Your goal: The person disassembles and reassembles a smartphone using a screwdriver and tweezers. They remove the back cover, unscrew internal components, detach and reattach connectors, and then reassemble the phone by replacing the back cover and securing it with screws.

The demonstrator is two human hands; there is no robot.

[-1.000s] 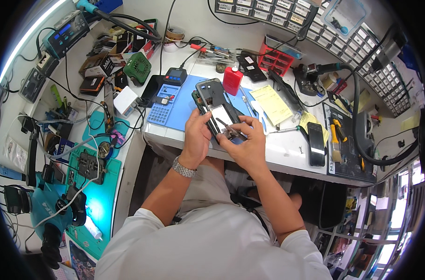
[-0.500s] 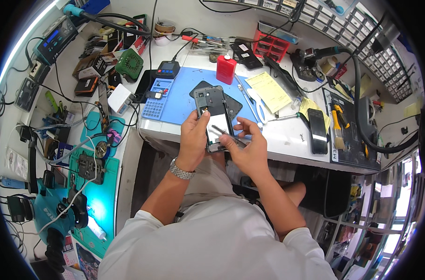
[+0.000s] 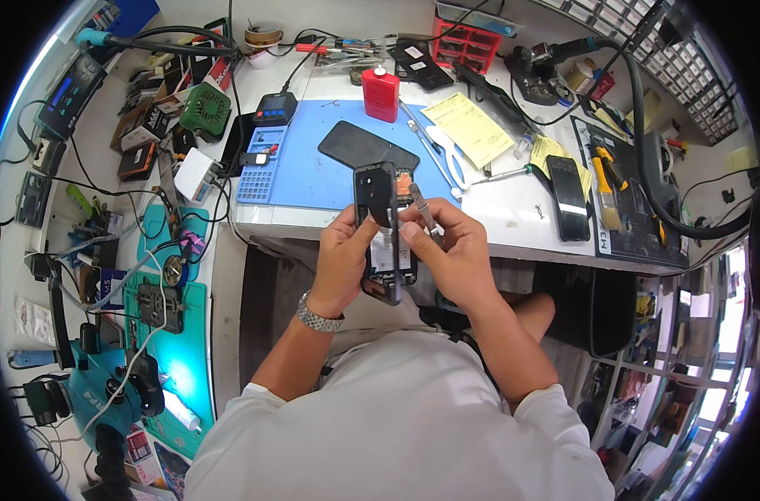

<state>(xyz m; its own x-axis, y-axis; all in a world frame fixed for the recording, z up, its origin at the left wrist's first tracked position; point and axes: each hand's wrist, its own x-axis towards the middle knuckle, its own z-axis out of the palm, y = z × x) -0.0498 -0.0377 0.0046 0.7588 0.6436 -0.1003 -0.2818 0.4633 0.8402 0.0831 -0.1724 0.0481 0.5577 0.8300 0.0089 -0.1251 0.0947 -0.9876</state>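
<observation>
A white-capped red plastic bottle [image 3: 381,98] stands near a yellow rectangular paper sheet [image 3: 468,129]; at right, a yellow-handled flat brush [image 3: 605,188] lies on a black rectangular mat [image 3: 635,244].

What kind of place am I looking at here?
Most likely a phone repair workbench: the left hand holds an opened phone with its inner parts showing, what looks like a teal microscope stands at the left, and a rack of small drawers lines the wall.

Opened phone [image 3: 385,254] in left hand [image 3: 341,257], slim tool [image 3: 421,203] in right hand [image 3: 453,252]
</observation>
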